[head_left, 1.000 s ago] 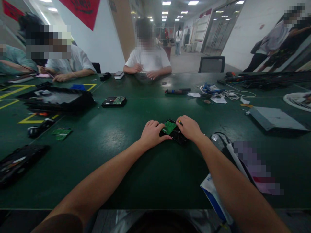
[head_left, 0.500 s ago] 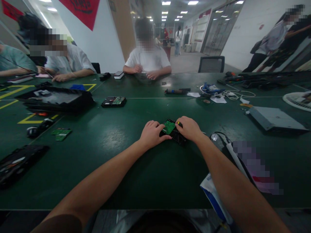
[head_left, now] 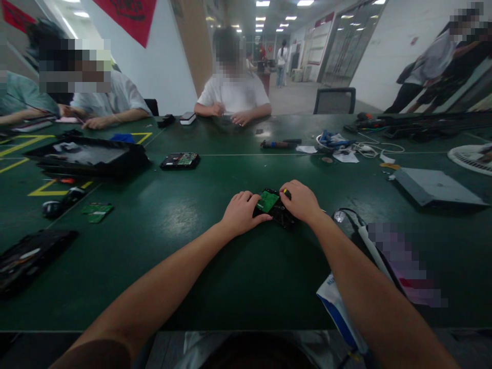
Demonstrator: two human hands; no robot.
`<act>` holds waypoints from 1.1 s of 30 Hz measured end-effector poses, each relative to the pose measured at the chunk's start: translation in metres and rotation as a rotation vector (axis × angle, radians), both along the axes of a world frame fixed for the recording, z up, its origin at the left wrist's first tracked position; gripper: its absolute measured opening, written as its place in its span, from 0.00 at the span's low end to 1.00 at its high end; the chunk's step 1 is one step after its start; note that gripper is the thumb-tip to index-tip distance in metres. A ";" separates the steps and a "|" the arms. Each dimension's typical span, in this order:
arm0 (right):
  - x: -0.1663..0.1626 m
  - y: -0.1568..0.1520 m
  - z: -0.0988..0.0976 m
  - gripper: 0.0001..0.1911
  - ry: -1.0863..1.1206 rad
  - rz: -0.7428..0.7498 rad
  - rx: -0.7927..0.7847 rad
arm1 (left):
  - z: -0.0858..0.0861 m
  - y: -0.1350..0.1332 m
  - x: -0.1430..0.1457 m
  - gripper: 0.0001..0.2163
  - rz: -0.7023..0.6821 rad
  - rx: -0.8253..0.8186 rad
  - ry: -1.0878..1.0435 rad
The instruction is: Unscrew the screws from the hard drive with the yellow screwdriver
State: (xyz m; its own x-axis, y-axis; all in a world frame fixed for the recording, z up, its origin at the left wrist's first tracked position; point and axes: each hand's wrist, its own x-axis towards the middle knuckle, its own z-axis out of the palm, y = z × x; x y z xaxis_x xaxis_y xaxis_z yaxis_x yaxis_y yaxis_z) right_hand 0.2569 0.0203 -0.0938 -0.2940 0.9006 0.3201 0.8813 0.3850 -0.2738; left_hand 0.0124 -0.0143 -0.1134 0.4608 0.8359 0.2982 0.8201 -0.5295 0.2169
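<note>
A black electronic device with its casing off [head_left: 285, 217] lies on the green table in front of me, a green circuit board [head_left: 268, 200] showing at its upper left. My left hand [head_left: 243, 212] is closed around the device's left side, thumb along the near edge and fingers over the board's edge. At the right side, my right hand [head_left: 302, 201] grips a screwdriver [head_left: 286, 193] by its black and yellow handle. Most of the tool is hidden by the fingers, and its tip cannot be made out.
Another opened device [head_left: 180, 161] lies farther back. To the left are a loose circuit board [head_left: 97, 211], a black casing [head_left: 88, 156] and a dark device [head_left: 33, 256]. A grey metal box [head_left: 440, 187] and cables stand right. A person [head_left: 232, 97] sits opposite.
My right hand has shifted slightly up and to the right, and the screwdriver handle has turned a little in its fingers. My left hand stays on the device.
</note>
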 end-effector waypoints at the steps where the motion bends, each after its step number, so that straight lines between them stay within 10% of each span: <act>1: 0.001 0.001 -0.001 0.12 0.046 -0.027 0.041 | 0.000 0.000 0.000 0.35 -0.003 -0.005 -0.007; 18: 0.007 -0.001 0.017 0.24 0.399 -0.009 0.619 | -0.007 0.003 -0.002 0.39 -0.126 -0.092 -0.003; 33: -0.004 0.007 -0.003 0.30 0.397 0.024 0.482 | -0.006 0.003 0.001 0.38 -0.097 -0.073 0.015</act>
